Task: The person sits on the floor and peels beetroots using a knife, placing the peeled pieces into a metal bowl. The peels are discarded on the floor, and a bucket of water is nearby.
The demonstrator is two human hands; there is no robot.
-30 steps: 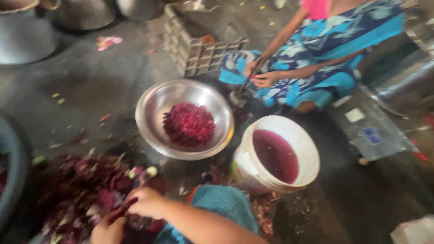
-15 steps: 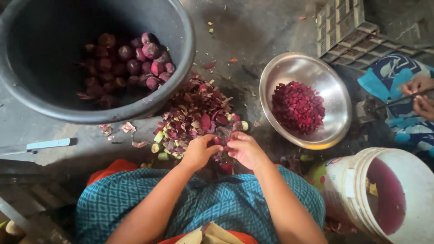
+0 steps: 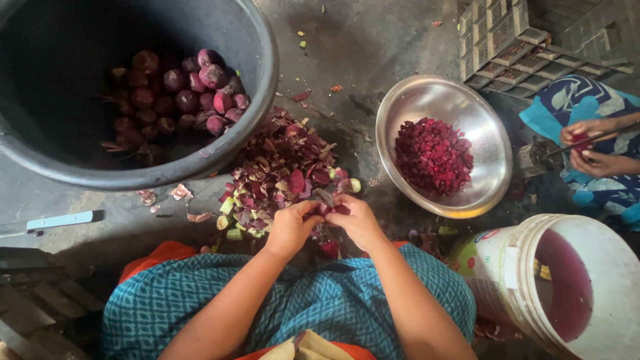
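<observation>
We've got both hands down over the heap of dark red peelings and pale green stem ends (image 3: 280,177) on the grey concrete floor, and compared with a second ago the view has swung off the other worker and onto the big black plastic tub (image 3: 263,73) at the top left. Our left hand (image 3: 291,227) and right hand (image 3: 357,220) are pressed close together, fingers curled around a small dark red beet piece (image 3: 328,200) between them, right at the near edge of the heap; half a second ago they sat in much the same spot, so we read it as the peeling simply going on. Whether there's a blade in there we can't tell. The tub has a clutch of whole purple-red beets (image 3: 180,90) along its far wall. To the right of the heap sits a round steel bowl (image 3: 490,167) with a mound of finely chopped red beet (image 3: 433,155) in it, and at the bottom right corner a white plastic bucket (image 3: 507,280) holding purple liquid. At the right edge, another person's 2 hands (image 3: 590,143) are together over blue patterned cloth. A pale blue handled tool (image 3: 57,221) lies on the floor at the left.
</observation>
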